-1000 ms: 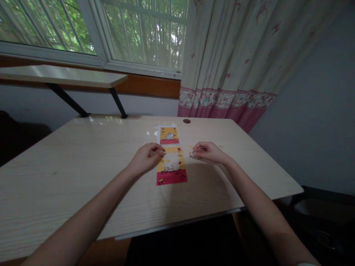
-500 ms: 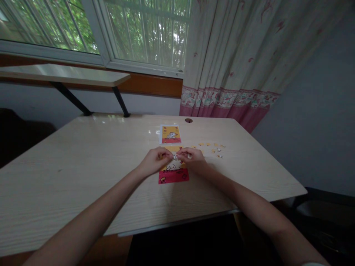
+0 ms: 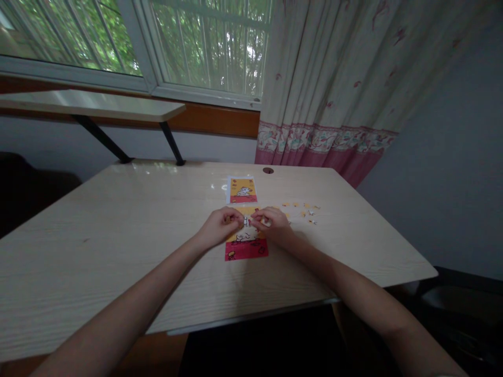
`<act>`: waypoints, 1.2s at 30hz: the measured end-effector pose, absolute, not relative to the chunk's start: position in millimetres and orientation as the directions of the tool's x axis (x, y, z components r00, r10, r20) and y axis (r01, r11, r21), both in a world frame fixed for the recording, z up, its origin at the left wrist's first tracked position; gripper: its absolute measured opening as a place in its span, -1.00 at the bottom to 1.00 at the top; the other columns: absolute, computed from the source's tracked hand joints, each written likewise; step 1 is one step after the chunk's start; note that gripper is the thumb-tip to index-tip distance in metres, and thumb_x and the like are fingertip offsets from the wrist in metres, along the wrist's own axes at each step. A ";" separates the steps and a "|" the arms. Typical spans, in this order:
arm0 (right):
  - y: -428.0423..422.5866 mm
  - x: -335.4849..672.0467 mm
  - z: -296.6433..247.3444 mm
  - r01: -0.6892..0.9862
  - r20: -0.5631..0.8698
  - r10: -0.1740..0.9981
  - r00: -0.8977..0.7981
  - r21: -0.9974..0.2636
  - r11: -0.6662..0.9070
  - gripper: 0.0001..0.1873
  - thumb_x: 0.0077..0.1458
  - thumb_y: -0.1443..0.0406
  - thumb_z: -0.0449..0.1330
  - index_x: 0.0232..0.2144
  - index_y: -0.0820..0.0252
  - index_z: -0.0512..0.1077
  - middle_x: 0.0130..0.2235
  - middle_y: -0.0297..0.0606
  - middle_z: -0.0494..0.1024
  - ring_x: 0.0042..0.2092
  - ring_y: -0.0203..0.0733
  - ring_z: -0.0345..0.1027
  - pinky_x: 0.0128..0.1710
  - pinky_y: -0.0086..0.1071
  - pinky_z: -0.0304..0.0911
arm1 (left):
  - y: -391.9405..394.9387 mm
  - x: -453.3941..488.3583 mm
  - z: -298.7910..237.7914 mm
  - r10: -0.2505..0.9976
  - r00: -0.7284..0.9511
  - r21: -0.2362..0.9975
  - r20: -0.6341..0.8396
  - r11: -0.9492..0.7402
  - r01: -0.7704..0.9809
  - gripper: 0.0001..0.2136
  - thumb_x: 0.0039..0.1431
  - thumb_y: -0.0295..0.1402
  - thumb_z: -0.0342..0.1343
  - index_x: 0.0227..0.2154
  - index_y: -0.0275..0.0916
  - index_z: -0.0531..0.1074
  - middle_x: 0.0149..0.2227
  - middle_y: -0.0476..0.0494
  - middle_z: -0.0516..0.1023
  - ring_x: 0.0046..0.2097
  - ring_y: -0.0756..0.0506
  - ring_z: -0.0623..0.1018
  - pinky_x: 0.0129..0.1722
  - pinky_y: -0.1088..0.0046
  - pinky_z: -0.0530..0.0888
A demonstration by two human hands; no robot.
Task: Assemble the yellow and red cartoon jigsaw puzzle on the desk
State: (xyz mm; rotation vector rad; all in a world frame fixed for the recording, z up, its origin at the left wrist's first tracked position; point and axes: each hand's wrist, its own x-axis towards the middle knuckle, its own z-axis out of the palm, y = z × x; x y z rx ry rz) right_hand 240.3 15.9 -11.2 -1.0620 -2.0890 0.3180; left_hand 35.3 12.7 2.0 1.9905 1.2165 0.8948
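A partly covered jigsaw puzzle point(image 3: 247, 252), yellow above and red below with a white cartoon animal, lies on the desk in front of me. Over its upper part, my left hand point(image 3: 221, 225) and my right hand point(image 3: 274, 224) face each other with fingers pinched. Between the fingertips is a small white puzzle piece point(image 3: 247, 221) with dark lines, and both hands appear to grip it. Just beyond the puzzle lies a reference picture card point(image 3: 242, 190) showing the same animal on yellow and red.
Several loose puzzle pieces point(image 3: 304, 213) are scattered to the right of my right hand. The pale wooden desk point(image 3: 137, 225) carries a raised shelf point(image 3: 98, 107) at the back left. A cable hole point(image 3: 268, 170) sits near the far edge, below a curtain point(image 3: 326, 104).
The hands stay over the puzzle with only slight finger movement around the small piece. The whole view has shifted a little.
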 end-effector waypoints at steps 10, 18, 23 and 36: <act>17.7 240.5 -11.4 0.643 0.500 0.758 -0.419 -0.426 0.636 -0.83 0.11 0.19 0.19 -0.32 0.11 0.53 -0.28 -0.26 0.59 -0.21 -0.23 0.39 -0.14 -0.35 0.11 | 15.5 34.8 0.2 0.909 0.364 0.792 0.201 -0.370 0.486 -0.80 -0.02 -0.30 -0.01 -0.48 -0.23 0.50 -0.38 -0.10 0.55 -0.29 -0.07 0.47 -0.20 0.37 0.38; 16.5 239.8 -8.8 0.696 0.430 0.790 -0.437 -0.395 0.600 -0.84 0.13 0.22 0.17 -0.36 0.14 0.50 -0.30 -0.25 0.57 -0.23 -0.22 0.36 -0.18 -0.35 0.05 | 16.0 34.9 2.7 0.913 0.338 0.746 0.230 -0.388 0.541 -0.75 0.05 -0.21 0.05 -0.44 -0.26 0.55 -0.39 -0.16 0.57 -0.30 -0.10 0.47 -0.26 0.36 0.38; 15.1 238.6 -10.5 0.698 0.450 0.790 -0.417 -0.398 0.595 -0.85 0.13 0.21 0.17 -0.38 0.13 0.49 -0.33 -0.27 0.57 -0.24 -0.23 0.35 -0.18 -0.34 0.03 | 17.0 35.4 -1.3 0.902 0.367 0.784 0.229 -0.394 0.480 -0.73 0.03 -0.17 0.12 -0.46 -0.29 0.55 -0.46 -0.14 0.53 -0.37 -0.06 0.45 -0.33 0.40 0.37; 18.0 241.6 -17.0 0.621 0.608 0.640 -0.470 -0.288 0.729 -0.75 0.07 0.08 0.21 -0.30 0.09 0.52 -0.31 -0.27 0.57 -0.22 -0.23 0.38 -0.19 -0.34 0.06 | 17.4 38.1 3.7 0.884 0.408 0.830 0.229 -0.396 0.393 -0.72 0.04 -0.20 0.05 -0.54 -0.31 0.50 -0.51 -0.12 0.52 -0.42 -0.03 0.42 -0.36 0.44 0.34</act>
